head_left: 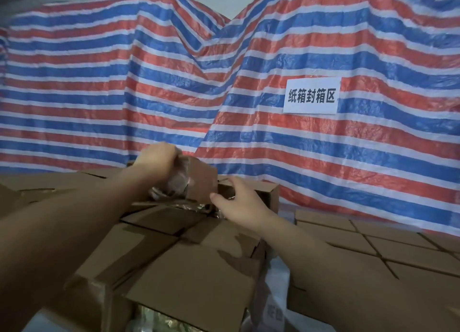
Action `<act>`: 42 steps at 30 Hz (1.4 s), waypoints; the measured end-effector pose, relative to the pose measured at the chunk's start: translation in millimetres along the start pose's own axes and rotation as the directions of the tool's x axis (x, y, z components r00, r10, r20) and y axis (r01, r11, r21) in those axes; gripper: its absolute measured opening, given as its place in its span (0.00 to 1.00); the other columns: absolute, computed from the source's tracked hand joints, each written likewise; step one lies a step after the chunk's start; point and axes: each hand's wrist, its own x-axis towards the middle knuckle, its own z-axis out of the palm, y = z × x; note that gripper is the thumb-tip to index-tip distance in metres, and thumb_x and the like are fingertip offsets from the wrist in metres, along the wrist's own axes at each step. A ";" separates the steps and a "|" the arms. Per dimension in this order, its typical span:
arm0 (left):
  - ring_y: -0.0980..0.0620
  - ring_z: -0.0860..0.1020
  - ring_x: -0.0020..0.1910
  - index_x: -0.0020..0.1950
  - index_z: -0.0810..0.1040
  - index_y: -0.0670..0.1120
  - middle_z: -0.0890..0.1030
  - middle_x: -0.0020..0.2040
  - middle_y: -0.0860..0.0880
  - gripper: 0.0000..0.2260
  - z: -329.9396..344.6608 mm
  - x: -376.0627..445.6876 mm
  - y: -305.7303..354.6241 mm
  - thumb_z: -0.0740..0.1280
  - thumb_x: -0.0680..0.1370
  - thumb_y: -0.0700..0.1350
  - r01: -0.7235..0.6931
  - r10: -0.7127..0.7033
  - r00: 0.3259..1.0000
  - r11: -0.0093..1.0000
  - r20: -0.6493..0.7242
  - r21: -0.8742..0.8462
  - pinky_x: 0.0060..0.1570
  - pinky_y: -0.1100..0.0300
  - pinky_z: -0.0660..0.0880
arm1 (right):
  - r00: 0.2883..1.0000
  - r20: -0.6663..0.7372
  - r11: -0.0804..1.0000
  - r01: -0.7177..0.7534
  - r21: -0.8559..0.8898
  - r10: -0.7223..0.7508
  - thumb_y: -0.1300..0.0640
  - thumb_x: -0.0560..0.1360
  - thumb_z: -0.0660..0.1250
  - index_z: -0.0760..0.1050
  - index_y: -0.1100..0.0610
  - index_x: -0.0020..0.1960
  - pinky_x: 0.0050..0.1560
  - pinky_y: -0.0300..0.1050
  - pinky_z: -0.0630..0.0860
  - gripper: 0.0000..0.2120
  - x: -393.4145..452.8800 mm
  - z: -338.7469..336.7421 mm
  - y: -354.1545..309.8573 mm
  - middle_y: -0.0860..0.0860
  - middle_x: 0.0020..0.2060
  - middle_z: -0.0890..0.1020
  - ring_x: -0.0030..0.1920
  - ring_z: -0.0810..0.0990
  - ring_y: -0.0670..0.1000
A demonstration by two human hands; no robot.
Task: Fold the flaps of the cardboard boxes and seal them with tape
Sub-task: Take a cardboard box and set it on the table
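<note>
Head view: my left hand (159, 157) grips a raised flap (199, 180); right hand (236, 197), fingers relaxed, touches the box (263, 194); I judge crinkled tape (171, 184) may stick crooked.

Both arms reach forward; left hand (159, 157) curled (gripping), right hand (239, 202) spread open.
</note>
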 end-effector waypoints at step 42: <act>0.59 0.80 0.49 0.51 0.77 0.63 0.81 0.48 0.60 0.03 -101.4 -225.1 335.2 0.64 0.79 0.58 -0.162 0.722 0.572 0.565 0.390 -0.809 0.45 0.65 0.73 | 0.955 -0.121 0.939 -0.233 0.252 0.270 0.36 0.60 0.77 0.62 0.39 0.75 0.70 0.58 0.71 0.47 -367.0 -192.2 46.8 0.43 0.67 0.77 0.68 0.74 0.48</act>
